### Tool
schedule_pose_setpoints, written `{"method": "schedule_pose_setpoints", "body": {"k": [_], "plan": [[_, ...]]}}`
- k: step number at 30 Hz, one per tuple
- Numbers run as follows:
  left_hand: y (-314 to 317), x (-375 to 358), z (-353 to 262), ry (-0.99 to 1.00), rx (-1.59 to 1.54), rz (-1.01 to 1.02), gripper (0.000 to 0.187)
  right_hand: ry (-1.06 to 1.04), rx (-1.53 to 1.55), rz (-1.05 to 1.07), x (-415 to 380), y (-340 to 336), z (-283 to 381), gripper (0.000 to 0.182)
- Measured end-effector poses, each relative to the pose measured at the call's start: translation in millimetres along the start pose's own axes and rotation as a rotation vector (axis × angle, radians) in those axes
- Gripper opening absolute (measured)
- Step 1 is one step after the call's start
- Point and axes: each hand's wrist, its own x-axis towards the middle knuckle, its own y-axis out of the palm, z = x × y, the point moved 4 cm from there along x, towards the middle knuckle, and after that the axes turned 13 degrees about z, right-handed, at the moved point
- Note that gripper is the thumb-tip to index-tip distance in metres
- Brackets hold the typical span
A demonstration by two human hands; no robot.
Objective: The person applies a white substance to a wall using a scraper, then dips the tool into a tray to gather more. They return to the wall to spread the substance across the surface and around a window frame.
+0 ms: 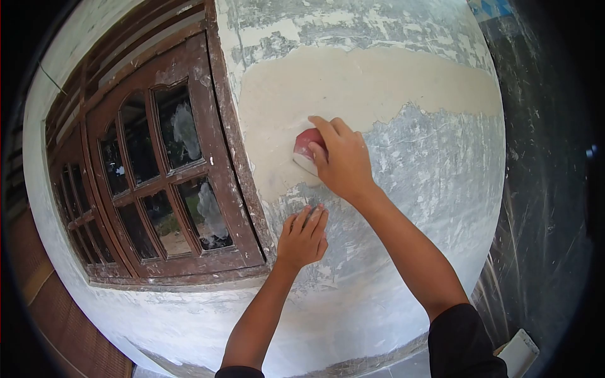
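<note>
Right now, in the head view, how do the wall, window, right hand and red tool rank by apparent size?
1. Wall
2. Window
3. Right hand
4. Red tool, judging its visible part; the hand partly covers it.

A brown wooden window (165,174), its nearer sash (213,135) holding 6 panes (165,223) that mirror daylight and greenery, sits in a patchy white-and-gray wall (428,189), with a dark, streaked surface (542,157) at right and red-brown paneling (75,327) at lower left.
</note>
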Motion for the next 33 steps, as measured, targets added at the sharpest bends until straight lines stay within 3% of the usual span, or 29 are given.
{"method": "schedule_pose_setpoints", "body": {"k": [3,5,8,10,13,15,19,21,27,29,33], "plan": [[0.9,-0.1,1.5,0.000,-0.012,0.009,0.049,-0.115,0.012,0.119,-7.6,19.8,-7.1,0.039],[0.3,0.6,0.9,-0.007,-0.016,0.008,0.049,0.144,-0.095,-0.098,-5.7,-4.4,-50.1,0.039],[-0.2,1.0,0.2,-0.008,-0.014,0.007,0.048,0.272,-0.291,-0.210,-5.8,-39.8,-63.3,0.040],[-0.1,1.4,0.8,-0.008,-0.010,0.010,0.048,0.169,-0.110,-0.195,-5.3,-30.0,-39.3,0.039],[3.4,-1.9,1.3,-0.004,-0.016,0.015,0.048,-0.028,0.137,0.028,-7.6,16.1,8.9,0.041],[4.1,-0.6,2.4,0.002,-0.014,0.013,0.049,-0.046,0.076,0.083,-3.8,28.0,9.5,0.041],[0.8,0.4,0.6,-0.001,-0.018,0.009,0.049,0.295,-0.206,-0.192,5.9,-23.4,-51.3,0.035],[0.6,1.5,1.3,-0.003,-0.017,0.004,0.049,0.301,-0.333,-0.289,4.2,-41.8,-51.9,0.033],[2.3,0.2,1.7,-0.001,-0.008,0.011,0.049,-0.010,0.158,-0.030,5.5,27.2,16.2,0.034],[0.4,-0.1,1.6,0.004,-0.004,-0.005,0.048,0.081,0.046,-0.049,11.5,25.2,2.6,0.033],[1.2,0.4,0.0,-0.007,-0.022,-0.001,0.047,0.459,-0.229,-0.317,4.2,-30.8,-60.1,0.035]]}}
